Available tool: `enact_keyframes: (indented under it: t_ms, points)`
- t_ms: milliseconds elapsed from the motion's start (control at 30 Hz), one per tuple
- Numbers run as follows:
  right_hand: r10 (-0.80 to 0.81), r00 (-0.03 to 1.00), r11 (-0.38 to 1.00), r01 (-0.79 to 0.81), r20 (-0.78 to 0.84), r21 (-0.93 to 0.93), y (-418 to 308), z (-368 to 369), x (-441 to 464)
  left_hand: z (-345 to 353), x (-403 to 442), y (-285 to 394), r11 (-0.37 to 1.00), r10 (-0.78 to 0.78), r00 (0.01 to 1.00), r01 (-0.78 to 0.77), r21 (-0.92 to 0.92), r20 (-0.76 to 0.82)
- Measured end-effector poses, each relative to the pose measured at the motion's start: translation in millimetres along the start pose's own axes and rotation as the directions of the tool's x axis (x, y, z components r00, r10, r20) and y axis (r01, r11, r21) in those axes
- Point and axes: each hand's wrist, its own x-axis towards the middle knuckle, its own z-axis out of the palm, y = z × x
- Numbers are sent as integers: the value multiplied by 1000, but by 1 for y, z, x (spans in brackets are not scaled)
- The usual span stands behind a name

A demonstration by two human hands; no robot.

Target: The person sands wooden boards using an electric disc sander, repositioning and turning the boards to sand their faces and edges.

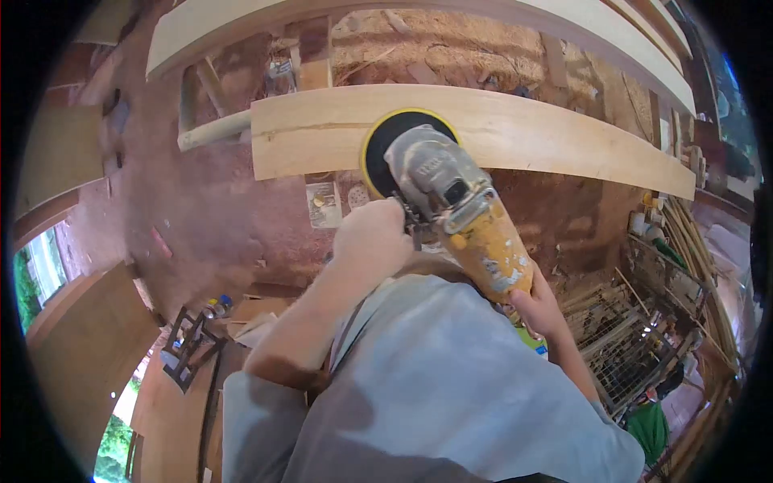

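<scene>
An angle sander [475,221] with a worn yellow body and grey head is in both my hands. Its round black disc with a yellow rim [382,153] lies over a long pale wooden board [555,137], left of the board's middle. My left hand [373,236] is closed at the side of the sander's head, apparently round its side handle, most of which is hidden. My right hand [538,304] wraps the rear end of the yellow body. Whether the disc presses on the wood or hovers just above it, I cannot tell.
Beyond the board runs another long timber beam [241,28], with wood shavings [451,48] on the ground between them. At the right stand a wire rack [620,338] and a bundle of thin poles [696,266]. Large wooden panels [93,346] lean at the left, near a small dark frame [193,350].
</scene>
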Motion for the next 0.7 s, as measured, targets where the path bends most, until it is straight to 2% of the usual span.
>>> enact_keyframes:
  t_ms: [100, 167, 200, 267, 300, 367, 433, 500, 533, 600, 633, 700]
  points:
    - [55, 996, 998, -56, -64, -19, 19, -23, -12, 7, 11, 32, 998, 60, 996, -62, 17, 67]
    - [-81, 987, 996, 76, -140, -40, 36, -31, -17, 12, 19, 51, 994, 103, 990, -106, 31, 91]
    - [-87, 983, 996, 84, -159, -27, 41, -37, -23, 15, 23, 61, 989, 131, 985, -138, 49, 113]
    - [10, 991, 992, 7, -136, 127, 50, -46, -36, 24, 31, 76, 978, 181, 973, -193, 79, 144]
    - [15, 985, 991, 8, -172, 130, 56, -23, -32, 30, 40, 52, 969, 222, 959, -237, 65, 174]
    - [36, 984, 980, -1, -173, 201, 62, -14, -33, 32, 49, 54, 945, 296, 933, -317, 76, 204]
    - [8, 979, 973, 40, -202, 229, 79, -6, -30, 26, 49, 59, 928, 352, 921, -366, 62, 165]
    - [-72, 963, 970, 127, -258, 207, 87, 5, -24, 39, 69, 54, 904, 396, 892, -420, 78, 216]
    - [-101, 960, 944, 175, -260, 280, 88, 14, -21, 45, 78, 52, 901, 390, 891, -421, 104, 233]
    - [20, 955, 977, 45, -297, 210, 71, 24, -28, 42, 89, 66, 894, 359, 886, -416, 165, 293]
    - [-17, 937, 973, 96, -349, 210, 80, 25, -28, 36, 89, 72, 897, 317, 887, -395, 199, 335]
    - [64, 962, 990, -27, -267, 141, 106, 26, -23, 40, 96, 70, 860, 380, 873, -455, 230, 305]
